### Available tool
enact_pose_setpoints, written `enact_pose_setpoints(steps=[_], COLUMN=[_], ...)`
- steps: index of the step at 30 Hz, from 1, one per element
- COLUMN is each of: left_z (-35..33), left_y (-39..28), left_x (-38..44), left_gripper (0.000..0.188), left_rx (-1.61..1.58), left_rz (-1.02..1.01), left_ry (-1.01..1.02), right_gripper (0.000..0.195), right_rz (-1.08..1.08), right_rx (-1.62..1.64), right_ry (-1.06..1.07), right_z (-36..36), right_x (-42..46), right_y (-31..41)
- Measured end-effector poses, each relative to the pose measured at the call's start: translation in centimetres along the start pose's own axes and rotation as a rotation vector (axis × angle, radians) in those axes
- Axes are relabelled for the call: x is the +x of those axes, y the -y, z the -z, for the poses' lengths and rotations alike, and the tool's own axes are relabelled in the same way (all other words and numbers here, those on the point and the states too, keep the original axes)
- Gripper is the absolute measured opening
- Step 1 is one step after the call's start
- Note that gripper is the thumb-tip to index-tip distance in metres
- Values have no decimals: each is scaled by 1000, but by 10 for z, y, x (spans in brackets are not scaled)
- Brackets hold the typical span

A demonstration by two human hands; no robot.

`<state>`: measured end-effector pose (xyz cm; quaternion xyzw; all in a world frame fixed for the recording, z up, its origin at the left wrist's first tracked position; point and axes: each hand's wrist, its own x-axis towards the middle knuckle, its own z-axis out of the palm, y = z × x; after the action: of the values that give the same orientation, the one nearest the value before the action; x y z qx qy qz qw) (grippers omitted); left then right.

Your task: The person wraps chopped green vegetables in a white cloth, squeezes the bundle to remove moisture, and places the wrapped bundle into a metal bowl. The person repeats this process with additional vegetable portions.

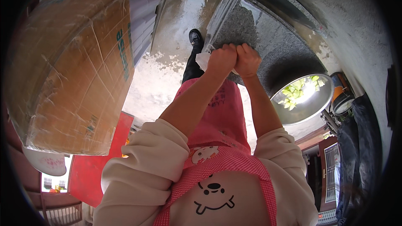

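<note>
My left hand (222,58) is closed in a fist around a crumpled piece of thin white material (203,60), which could be a plastic bag or a cloth. Pressed against it is my right hand (248,59), also a fist; a pale bit of the same material shows below the two hands. Most of what they grip is hidden by the fingers. Both fists are above the near edge of a wet grey stone slab (279,44). On the slab's right end a metal basin (284,116) holds cut pale-green leaves (293,92).
A large taped cardboard box (78,69) fills the left side, beside stacked white foam boxes (143,18). A red panel (94,169) stands below it. A rough grey wall (355,28) rises on the right, with dark hanging cloth (351,150). My black shoe (196,37) is on the wet concrete floor (172,28).
</note>
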<state>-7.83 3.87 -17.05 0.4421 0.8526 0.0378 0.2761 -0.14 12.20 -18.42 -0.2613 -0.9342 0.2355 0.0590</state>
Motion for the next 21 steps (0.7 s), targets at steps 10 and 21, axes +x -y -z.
enact_pose_setpoints(steps=[10,21], left_z=[-47,29], left_y=[-17,13], left_x=[7,-69], left_gripper=[18,33], left_rx=[-305,-612], left_rz=[108,285], left_ry=[-6,99], right_gripper=[17,34], right_rz=[-56,-71], right_rx=[-37,207], right_ry=[153,-27], right_z=[3,48], right_x=[-13,3], right_y=[-13,-7])
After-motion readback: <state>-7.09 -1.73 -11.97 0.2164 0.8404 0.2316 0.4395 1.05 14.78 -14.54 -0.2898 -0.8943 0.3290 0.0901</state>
